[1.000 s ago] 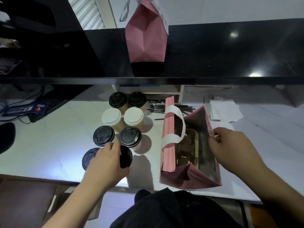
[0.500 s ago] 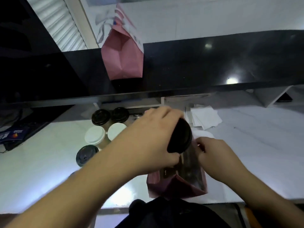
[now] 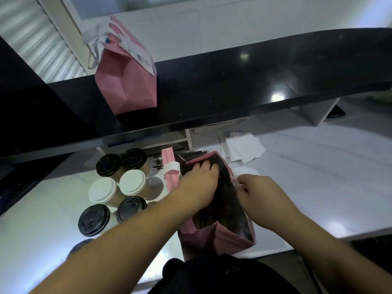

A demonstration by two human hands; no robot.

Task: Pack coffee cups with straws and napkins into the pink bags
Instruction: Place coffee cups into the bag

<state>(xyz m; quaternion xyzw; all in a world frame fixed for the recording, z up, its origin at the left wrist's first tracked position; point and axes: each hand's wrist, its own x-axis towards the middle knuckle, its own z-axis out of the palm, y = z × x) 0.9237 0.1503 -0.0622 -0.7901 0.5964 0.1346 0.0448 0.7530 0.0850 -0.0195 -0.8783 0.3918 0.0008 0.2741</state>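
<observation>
At counter's front edge, left hand [image 3: 198, 185] now down inside open pink bag [image 3: 233, 240]; black-lidded cup carried over, grip hidden, cannot tell. Right hand [image 3: 257, 193] pinches bag rim. Six cups [image 3: 132, 182] remain, straws and napkins [image 3: 245, 147] next.

Dim, softly blurred wide-angle view; ceiling lights glare on the black counter [image 3: 254, 81]; edges perhaps bowed.
</observation>
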